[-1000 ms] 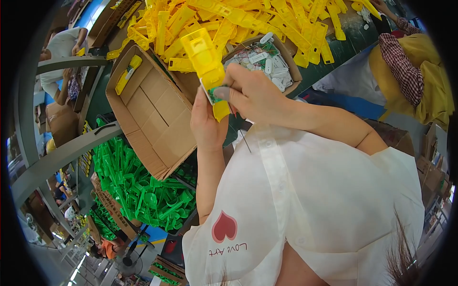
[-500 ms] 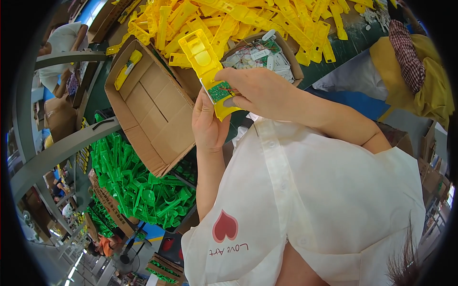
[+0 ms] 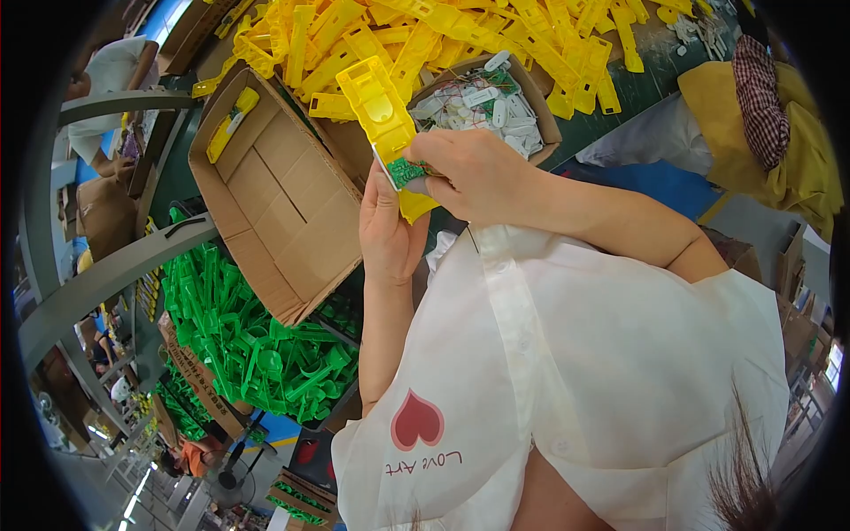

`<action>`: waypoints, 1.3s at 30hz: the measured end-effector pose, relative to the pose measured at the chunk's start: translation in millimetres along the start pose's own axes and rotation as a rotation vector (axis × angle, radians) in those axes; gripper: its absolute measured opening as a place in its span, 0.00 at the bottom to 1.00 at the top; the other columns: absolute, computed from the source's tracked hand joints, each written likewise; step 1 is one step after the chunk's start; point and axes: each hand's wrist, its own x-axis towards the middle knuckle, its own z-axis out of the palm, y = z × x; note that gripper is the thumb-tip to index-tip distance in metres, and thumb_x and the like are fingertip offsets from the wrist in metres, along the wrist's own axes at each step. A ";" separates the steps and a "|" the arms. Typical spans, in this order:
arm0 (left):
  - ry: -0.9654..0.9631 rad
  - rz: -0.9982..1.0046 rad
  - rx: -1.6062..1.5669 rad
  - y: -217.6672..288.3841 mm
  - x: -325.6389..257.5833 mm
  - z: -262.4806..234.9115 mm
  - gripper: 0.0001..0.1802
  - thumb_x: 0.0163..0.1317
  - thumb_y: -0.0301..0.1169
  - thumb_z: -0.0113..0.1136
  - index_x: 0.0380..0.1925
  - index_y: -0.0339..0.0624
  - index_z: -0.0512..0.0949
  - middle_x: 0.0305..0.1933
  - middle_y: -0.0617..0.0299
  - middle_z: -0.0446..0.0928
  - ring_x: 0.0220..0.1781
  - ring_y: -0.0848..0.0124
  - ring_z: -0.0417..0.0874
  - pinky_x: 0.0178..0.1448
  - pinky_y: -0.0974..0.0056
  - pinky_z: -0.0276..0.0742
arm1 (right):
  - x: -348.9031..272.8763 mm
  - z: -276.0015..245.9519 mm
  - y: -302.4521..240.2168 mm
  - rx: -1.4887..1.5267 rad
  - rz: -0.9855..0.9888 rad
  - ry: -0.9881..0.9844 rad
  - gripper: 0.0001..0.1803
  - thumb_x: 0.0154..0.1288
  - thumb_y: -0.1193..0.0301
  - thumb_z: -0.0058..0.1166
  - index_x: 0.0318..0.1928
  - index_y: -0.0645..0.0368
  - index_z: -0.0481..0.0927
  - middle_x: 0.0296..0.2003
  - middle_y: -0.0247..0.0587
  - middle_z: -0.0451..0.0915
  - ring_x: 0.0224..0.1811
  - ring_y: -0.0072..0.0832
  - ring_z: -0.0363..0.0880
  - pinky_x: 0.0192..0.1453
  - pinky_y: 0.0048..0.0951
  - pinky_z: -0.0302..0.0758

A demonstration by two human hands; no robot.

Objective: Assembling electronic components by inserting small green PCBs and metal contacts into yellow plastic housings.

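A yellow plastic housing (image 3: 379,102) stands slanted in front of my chest, its hollow inner side showing. My left hand (image 3: 387,234) grips its lower part from the left and below. In that lower part sits a green circuit board (image 3: 405,173) with a white edge along its left side. My right hand (image 3: 478,173) reaches in from the right, fingers bent and pinched at the board's right edge. Thin wires show beside these fingertips. The fingers hide the board's right side and part of the housing.
A shallow cardboard box (image 3: 274,190) at the left holds one yellow piece (image 3: 233,126). Yellow housings (image 3: 443,26) are heaped at the back. Behind my right hand stands a box of white wired parts (image 3: 496,102). Green plastic parts (image 3: 257,341) fill a crate lower left. Another person's sleeve (image 3: 761,102) is far right.
My right hand has shifted slightly left, its fingers curling closer over the circuit board. The housing stays in my left hand, nearly in the same place.
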 end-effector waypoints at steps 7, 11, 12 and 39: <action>0.072 0.060 0.161 4.6 -4.0 8.4 0.20 0.65 0.35 0.35 0.56 0.39 0.55 0.53 0.59 0.63 0.56 0.67 0.65 0.58 0.62 0.61 | -3.1 7.2 10.6 0.098 -0.121 0.092 0.12 0.46 0.77 0.52 0.35 0.62 0.69 0.25 0.43 0.70 0.25 0.39 0.72 0.27 0.33 0.69; 0.118 0.283 0.713 0.1 -3.7 19.9 0.21 0.64 0.33 0.38 0.54 0.34 0.54 0.50 0.56 0.63 0.50 0.72 0.66 0.55 0.68 0.60 | -2.9 2.3 3.3 0.054 -0.160 0.113 0.13 0.46 0.78 0.51 0.36 0.63 0.69 0.25 0.43 0.70 0.26 0.40 0.72 0.27 0.33 0.69; 0.120 0.282 0.714 -1.1 -2.9 18.1 0.21 0.64 0.33 0.38 0.54 0.34 0.54 0.50 0.56 0.63 0.50 0.72 0.66 0.55 0.68 0.60 | -3.5 -0.5 0.2 0.008 -0.138 0.068 0.13 0.47 0.79 0.50 0.37 0.63 0.69 0.25 0.43 0.71 0.26 0.38 0.73 0.27 0.31 0.70; 0.202 0.522 0.575 -7.1 -8.7 24.4 0.13 0.60 0.30 0.44 0.44 0.39 0.64 0.39 0.60 0.71 0.41 0.75 0.71 0.45 0.71 0.66 | 5.0 -11.1 -1.1 0.890 0.420 -0.161 0.11 0.54 0.74 0.52 0.37 0.61 0.68 0.30 0.33 0.74 0.34 0.16 0.71 0.36 0.18 0.68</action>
